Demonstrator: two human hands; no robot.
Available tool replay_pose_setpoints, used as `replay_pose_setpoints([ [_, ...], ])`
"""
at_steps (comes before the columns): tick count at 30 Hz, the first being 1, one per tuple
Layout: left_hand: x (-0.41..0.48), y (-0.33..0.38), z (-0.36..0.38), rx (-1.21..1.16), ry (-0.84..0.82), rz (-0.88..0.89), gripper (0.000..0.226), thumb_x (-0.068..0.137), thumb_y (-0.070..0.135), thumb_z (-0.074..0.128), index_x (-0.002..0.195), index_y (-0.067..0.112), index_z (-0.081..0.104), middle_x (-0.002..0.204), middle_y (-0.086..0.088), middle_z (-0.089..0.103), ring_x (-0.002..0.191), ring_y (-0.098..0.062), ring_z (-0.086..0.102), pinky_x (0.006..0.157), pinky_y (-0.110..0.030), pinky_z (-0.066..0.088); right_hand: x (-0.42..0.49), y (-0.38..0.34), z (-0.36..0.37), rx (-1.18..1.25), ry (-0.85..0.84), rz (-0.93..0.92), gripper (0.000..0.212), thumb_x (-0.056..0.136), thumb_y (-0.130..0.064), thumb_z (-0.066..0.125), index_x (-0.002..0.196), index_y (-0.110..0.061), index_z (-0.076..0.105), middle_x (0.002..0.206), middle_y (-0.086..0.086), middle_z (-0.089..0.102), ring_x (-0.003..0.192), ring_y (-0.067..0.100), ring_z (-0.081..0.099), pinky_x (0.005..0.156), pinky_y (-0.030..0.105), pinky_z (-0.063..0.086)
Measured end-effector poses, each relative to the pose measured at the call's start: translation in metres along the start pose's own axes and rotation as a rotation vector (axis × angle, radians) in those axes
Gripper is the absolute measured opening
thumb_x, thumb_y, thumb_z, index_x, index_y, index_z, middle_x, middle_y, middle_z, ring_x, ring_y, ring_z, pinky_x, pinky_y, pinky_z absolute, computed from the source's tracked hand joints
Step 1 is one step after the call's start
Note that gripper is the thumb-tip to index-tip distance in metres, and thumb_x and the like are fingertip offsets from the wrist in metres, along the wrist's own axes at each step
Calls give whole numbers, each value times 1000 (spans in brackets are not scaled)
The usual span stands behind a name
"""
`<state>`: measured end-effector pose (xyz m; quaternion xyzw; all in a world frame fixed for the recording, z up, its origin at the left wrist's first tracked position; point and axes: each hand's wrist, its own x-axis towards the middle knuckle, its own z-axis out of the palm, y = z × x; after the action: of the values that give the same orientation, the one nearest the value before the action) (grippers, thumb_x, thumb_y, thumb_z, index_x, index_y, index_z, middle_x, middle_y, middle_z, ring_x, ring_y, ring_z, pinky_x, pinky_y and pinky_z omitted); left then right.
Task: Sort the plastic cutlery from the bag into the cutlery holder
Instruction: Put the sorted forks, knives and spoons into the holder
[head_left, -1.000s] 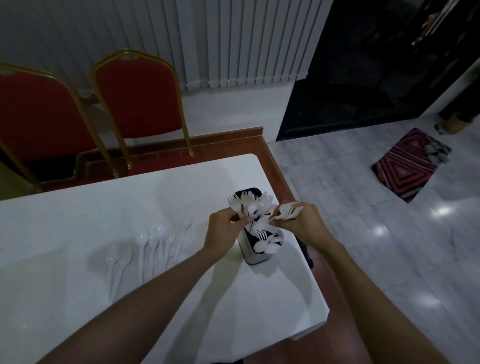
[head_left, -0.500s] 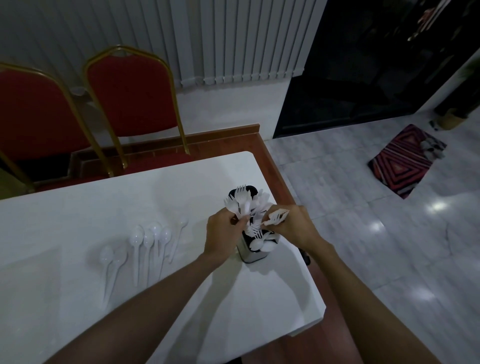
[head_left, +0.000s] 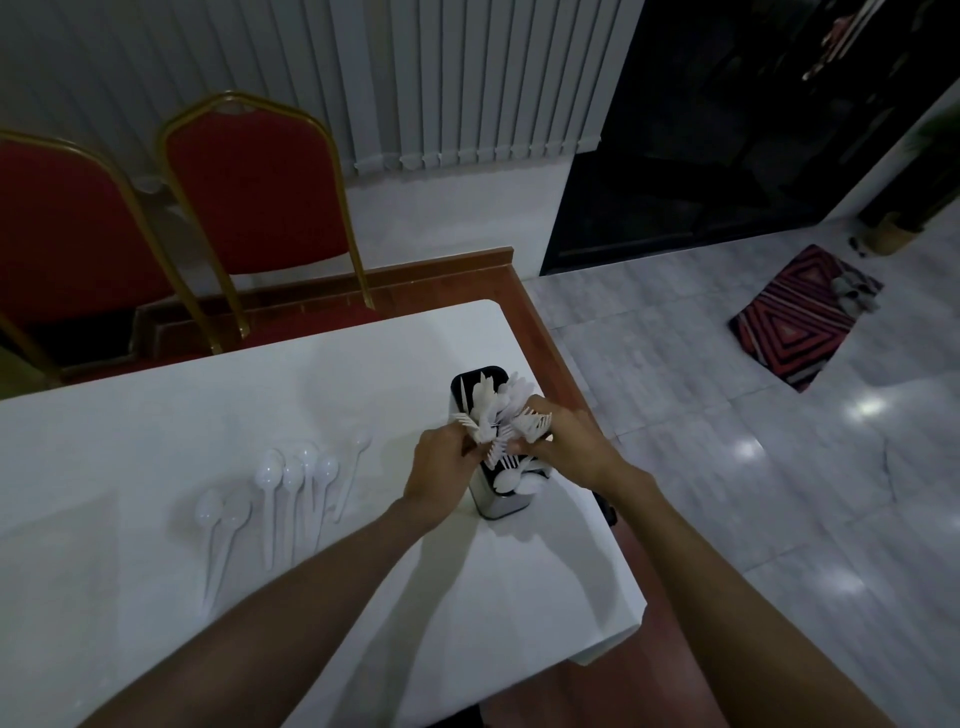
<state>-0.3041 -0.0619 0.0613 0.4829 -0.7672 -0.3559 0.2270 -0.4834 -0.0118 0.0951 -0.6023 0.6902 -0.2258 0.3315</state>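
A metal cutlery holder (head_left: 498, 504) with a black top stands near the right edge of the white table (head_left: 208, 405). White plastic forks (head_left: 491, 402) and spoons stick out of its compartments. My left hand (head_left: 441, 462) pinches a few fork handles at the holder's left side. My right hand (head_left: 563, 441) grips a small bunch of white forks (head_left: 532, 423) just above the holder's middle. Several white plastic spoons (head_left: 291, 483) lie side by side on the table to the left. No bag is in view.
Two red chairs with gold frames (head_left: 249, 187) stand behind the table. The table's right edge (head_left: 623, 566) is close beside the holder, with tiled floor and a striped mat (head_left: 800, 317) beyond it.
My right hand has brought its bunch of forks left and down, closer over the holder. My left hand stayed at the holder's left side.
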Motion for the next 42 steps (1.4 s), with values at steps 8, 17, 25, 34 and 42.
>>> replay_pose_setpoints([
  [8,-10,-5,-7,-135,-104,61,21,80,16,72,93,21,57,83,11,64,72,6,58,63,-5,39,-5,2,9,32,22,40,46,81,-26,77,113,-9,49,93,-10,59,87,12,64,75,35,55],
  [17,-9,3,-5,26,-54,35,13,92,21,57,93,9,60,92,-6,68,85,-22,64,72,-29,48,-24,-17,3,42,74,63,40,92,-53,53,110,-20,43,89,-8,63,81,11,64,72,34,57],
  [25,-13,1,-4,85,-63,-57,25,87,19,63,108,8,55,103,-9,57,92,-24,58,75,-26,41,-27,-6,18,-142,175,94,69,83,-68,50,134,-23,40,128,0,51,115,18,49,96,39,46],
  [34,-18,11,-8,5,28,52,16,85,22,67,89,10,58,87,-3,60,81,-19,58,65,-21,41,-21,3,26,-143,333,-74,22,95,-28,58,89,-7,63,87,7,57,83,24,52,74,46,48],
  [42,-27,16,-21,-220,37,46,42,79,33,74,103,29,40,89,11,56,79,-7,60,67,-14,51,-21,-4,19,-44,407,-60,16,93,-31,61,91,-15,62,91,0,58,84,17,55,73,33,48],
])
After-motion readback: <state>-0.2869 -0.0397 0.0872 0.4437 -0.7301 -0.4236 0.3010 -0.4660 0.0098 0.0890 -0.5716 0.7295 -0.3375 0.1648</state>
